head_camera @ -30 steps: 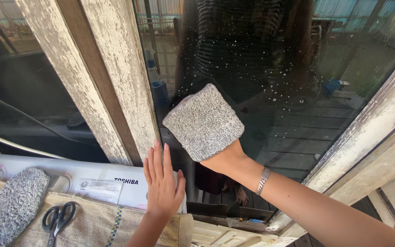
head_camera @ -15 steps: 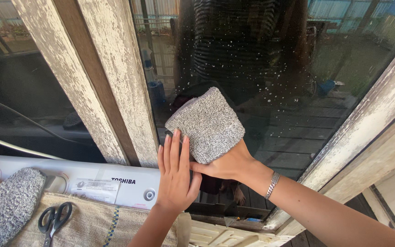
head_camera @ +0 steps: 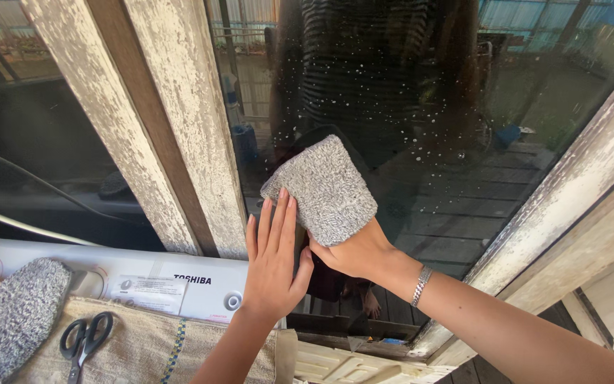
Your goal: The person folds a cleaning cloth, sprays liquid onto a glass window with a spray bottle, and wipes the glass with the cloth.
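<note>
My right hand [head_camera: 353, 254] wears a grey knitted mitt [head_camera: 321, 190] and presses it flat against the dark window pane [head_camera: 421, 114], which is speckled with white spots. A silver bracelet [head_camera: 418, 285] sits on that wrist. My left hand [head_camera: 273, 257] lies open with fingers together, its fingertips touching the mitt's lower left edge beside the peeling white frame post [head_camera: 179, 121].
A second grey mitt [head_camera: 15, 316] and black-handled scissors [head_camera: 85, 338] lie on a beige cloth [head_camera: 143, 348] at lower left, over a white appliance [head_camera: 179, 281]. A slanted white frame [head_camera: 570, 192] bounds the pane on the right. Another dark pane [head_camera: 37, 142] is left.
My left hand rose from the frame's foot up to the mitt's edge. The mitt hand shifted slightly up and right on the glass.
</note>
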